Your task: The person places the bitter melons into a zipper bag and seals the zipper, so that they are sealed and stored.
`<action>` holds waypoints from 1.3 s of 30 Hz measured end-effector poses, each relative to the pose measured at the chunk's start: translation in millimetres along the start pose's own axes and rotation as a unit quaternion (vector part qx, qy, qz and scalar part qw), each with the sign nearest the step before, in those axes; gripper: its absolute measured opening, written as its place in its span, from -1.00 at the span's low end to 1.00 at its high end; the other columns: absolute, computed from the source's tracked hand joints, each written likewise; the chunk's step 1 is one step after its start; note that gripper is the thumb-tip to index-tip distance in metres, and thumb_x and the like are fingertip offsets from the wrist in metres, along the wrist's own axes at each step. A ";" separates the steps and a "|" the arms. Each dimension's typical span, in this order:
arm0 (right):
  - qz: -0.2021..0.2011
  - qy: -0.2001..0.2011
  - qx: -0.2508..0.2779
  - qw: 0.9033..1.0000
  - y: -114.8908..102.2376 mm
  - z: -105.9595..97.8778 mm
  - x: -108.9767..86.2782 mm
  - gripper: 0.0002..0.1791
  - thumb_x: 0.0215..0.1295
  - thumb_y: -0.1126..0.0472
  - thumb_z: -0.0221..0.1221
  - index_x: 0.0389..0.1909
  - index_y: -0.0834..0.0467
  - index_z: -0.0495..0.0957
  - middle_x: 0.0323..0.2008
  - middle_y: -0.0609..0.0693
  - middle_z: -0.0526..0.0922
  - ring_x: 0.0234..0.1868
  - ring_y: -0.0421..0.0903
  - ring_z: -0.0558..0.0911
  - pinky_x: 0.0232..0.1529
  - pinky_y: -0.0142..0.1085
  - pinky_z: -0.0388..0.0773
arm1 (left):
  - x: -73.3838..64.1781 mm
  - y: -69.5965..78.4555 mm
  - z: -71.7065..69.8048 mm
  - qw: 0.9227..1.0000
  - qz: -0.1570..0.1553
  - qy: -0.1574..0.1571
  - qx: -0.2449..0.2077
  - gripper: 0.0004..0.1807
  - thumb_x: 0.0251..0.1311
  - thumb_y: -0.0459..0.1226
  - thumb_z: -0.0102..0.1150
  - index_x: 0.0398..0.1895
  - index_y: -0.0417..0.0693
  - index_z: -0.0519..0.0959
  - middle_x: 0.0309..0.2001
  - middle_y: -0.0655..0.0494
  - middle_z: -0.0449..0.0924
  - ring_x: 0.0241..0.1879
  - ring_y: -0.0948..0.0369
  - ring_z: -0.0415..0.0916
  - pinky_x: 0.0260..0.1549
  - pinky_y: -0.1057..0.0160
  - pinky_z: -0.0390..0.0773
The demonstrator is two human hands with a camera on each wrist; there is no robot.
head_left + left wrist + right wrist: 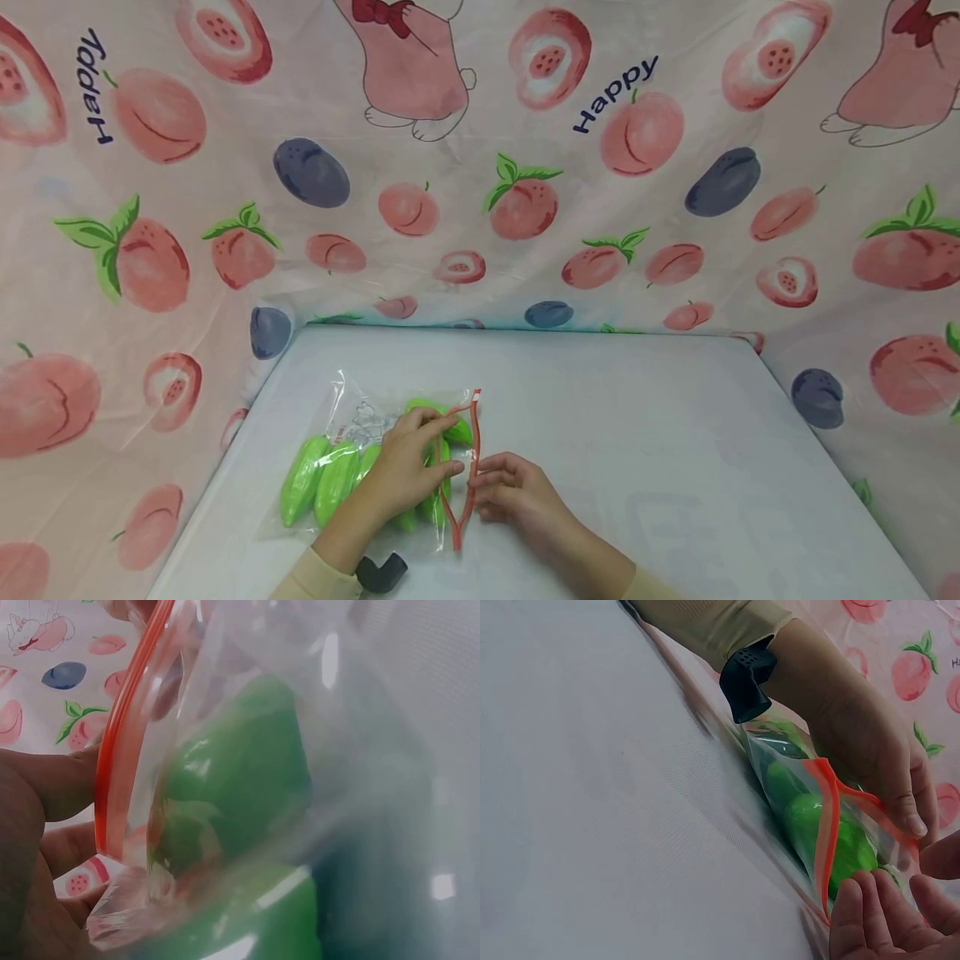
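Observation:
A clear zip bag (pixel 341 408) with an orange zip strip (pixel 476 442) lies on the table, its mouth parted toward the right. Inside are several bright green, ridged, tapered pieces (pixel 303 483), perhaps toy vegetables. My left hand (pixel 408 462) lies over the bag and grips the left side of the mouth, its thumb (pixel 911 821) by the strip. On the other side, my right hand (pixel 517 496) holds the facing edge with its fingertips; its exact grip is partly hidden. Through the plastic, a green piece (pixel 232 772) fills the left wrist view.
A white table (pixel 637 433) extends to the right of the bag. Fruit-printed cloth (pixel 450 217) hangs behind and at both sides. A black curved piece (pixel 382 573) is fixed at my left wrist, close to the bag's near edge.

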State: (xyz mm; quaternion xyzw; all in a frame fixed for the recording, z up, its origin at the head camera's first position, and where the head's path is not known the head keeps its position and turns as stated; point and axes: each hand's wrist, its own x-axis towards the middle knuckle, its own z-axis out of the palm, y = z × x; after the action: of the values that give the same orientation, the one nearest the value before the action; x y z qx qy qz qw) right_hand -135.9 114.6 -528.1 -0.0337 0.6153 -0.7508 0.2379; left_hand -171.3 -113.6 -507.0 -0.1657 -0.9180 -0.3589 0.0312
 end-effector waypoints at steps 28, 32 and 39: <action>0.023 -0.002 -0.003 1.000 3.9 3.6 -25.7 -0.52 0.38 0.38 0.27 0.26 0.43 0.44 0.03 0.22 0.78 -0.12 -0.10 0.78 -0.12 -0.30 0.76 | 2.4 -0.3 -1.4 1.000 0.011 -0.006 -0.010 -0.40 0.20 -0.08 0.60 0.34 0.34 0.69 0.32 0.07 0.53 0.35 -0.01 0.47 0.34 -0.31 0.40; 0.025 -0.003 -0.004 1.000 5.2 5.4 -29.7 -0.52 0.38 0.38 0.27 0.25 0.43 0.44 0.05 0.22 0.78 -0.12 -0.11 0.77 -0.12 -0.30 0.76 | 3.9 1.2 -1.6 1.000 0.003 -0.002 -0.011 -0.37 0.19 -0.09 0.61 0.37 0.36 0.67 0.33 0.09 0.52 0.35 -0.01 0.47 0.35 -0.31 0.41; 0.037 0.016 -0.020 0.999 6.9 9.8 -35.7 -0.53 0.34 0.34 0.30 0.23 0.39 0.48 0.02 0.16 0.80 -0.12 -0.11 0.77 -0.10 -0.25 0.77 | 7.4 3.2 -4.3 1.000 -0.005 -0.002 -0.012 -0.30 0.17 -0.09 0.62 0.42 0.22 0.63 0.36 0.06 0.52 0.39 -0.03 0.45 0.38 -0.31 0.42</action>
State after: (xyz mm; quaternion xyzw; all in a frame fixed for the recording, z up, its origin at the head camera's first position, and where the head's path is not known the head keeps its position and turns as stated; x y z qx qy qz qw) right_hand -98.8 119.0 -523.6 -0.0042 0.6350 -0.7292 0.2549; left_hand -177.5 -112.1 -500.4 -0.1619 -0.9146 -0.3697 0.0251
